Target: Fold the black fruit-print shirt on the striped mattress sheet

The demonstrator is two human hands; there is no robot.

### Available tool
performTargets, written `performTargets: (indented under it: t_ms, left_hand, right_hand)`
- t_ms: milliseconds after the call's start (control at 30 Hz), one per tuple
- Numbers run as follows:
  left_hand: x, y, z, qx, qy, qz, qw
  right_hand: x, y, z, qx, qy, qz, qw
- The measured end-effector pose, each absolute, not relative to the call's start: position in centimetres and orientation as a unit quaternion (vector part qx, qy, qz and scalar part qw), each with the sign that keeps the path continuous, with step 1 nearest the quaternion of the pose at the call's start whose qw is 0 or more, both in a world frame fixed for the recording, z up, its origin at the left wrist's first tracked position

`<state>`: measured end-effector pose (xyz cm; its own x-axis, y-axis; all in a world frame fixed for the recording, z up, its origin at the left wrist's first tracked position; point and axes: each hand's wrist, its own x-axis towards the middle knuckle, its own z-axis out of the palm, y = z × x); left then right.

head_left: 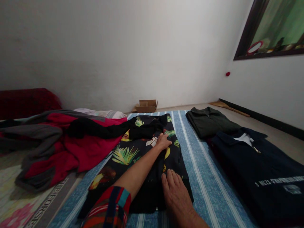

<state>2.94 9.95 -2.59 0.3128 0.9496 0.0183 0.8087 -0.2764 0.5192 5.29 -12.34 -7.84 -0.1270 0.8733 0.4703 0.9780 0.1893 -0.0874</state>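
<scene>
A black shirt printed with green palm leaves and yellow fruit (pixel 133 158) lies on a blue-and-white striped mat (pixel 204 177) on the floor, directly in front of the person. Its right side looks doubled over into a straight edge, while its far end is bunched in a loose dark roll near the top of the mat. So the folding of this piece appears partly done: one side turned in, the upper part not yet flattened or brought down.

The left hand (pixel 163 141), reaching out of a red, blue and white striped sleeve, rests palm down on the middle of the shirt with fingers loosely spread. The right hand (pixel 175 193) lies flat on the shirt's near right corner, fingers together and extended, pressing the cloth down. Neither hand pinches anything.

To the right on the mat, a dark green zip-neck garment (pixel 209 125) and a navy zip-neck garment with white lettering (pixel 256 164) lie squared and flat, apparently finished. To the left, a rumpled red and grey garment (pixel 71 145) sprawls unfolded, partly off the mat, seemingly left to do.
</scene>
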Motion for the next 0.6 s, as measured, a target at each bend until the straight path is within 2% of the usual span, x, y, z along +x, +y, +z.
performTargets:
  t_ms: [133, 300, 400, 600]
  left_hand:
    - [3.7, 11.5, -2.8, 0.721, 0.585, 0.226, 0.294]
    - [3.7, 12.7, -3.3, 0.680, 0.561, 0.284, 0.377]
    - [3.3, 12.9, -3.6, 0.677, 0.550, 0.299, 0.387]
    - [2.9, 12.9, -3.4, 0.669, 0.554, 0.299, 0.395]
  right_hand:
    - [6.2, -12.6, -7.2, -0.612, -0.746, -0.106, 0.241]
    - [7.8, -12.9, -4.6, -0.613, -0.750, -0.021, 0.246]
    - [8.3, -13.0, -4.3, -0.605, -0.757, 0.010, 0.247]
    - [8.3, -13.4, -4.5, -0.598, -0.751, -0.010, 0.280]
